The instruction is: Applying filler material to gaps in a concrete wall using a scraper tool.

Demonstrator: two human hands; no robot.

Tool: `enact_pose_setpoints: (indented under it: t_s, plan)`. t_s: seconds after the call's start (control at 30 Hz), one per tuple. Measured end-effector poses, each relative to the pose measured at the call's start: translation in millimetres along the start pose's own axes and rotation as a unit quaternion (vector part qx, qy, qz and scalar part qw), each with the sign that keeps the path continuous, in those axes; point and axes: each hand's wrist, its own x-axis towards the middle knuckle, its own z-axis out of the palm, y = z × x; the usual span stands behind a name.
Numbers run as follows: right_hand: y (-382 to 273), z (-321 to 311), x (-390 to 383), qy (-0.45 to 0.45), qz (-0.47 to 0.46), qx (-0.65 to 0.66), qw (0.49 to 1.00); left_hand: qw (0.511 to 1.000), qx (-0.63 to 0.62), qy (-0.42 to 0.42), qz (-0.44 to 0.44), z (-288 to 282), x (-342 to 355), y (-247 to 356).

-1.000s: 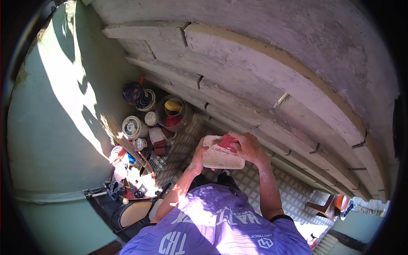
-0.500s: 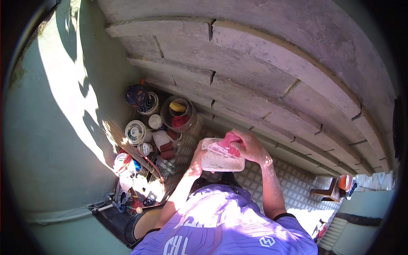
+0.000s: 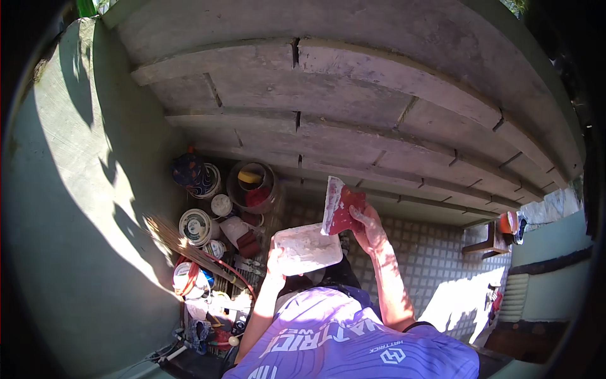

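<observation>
Head view: left hand (image 3: pixel 276 261), partly curled, gripped white tray (image 3: pixel 315 266) by its nine-o'clock side; right hand (image 3: pixel 368 230), closed, held red scraper (image 3: pixel 347 211) toward tray's one o'clock. Level tray, steady scraper seemed advisable.

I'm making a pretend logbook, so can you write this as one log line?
left grip: holds whitish tray | right grip: holds red scraper, smeared white | left side: white lidded bucket
</observation>
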Motion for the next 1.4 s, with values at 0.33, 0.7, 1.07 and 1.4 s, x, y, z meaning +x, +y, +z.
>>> enact_pose_setpoints:
  t_s: [0.33,0.7,1.07,1.4]
  plan:
    - [-75,39,60,0.059,-0.425,-0.559,0.709,0.997,0.049,0.014,0.054,-10,0,17]
    - [-99,77,239,0.178,-0.616,-0.701,0.312,0.982,0.066,0.116,0.136,-16,-11,10]
    - [-116,97,174,0.176,-0.646,-0.620,0.408,0.957,0.109,0.204,0.174,-20,-26,3]
    - [-56,64,192,0.127,-0.520,-0.728,0.428,0.940,-0.158,0.244,0.176,-43,1,-16]
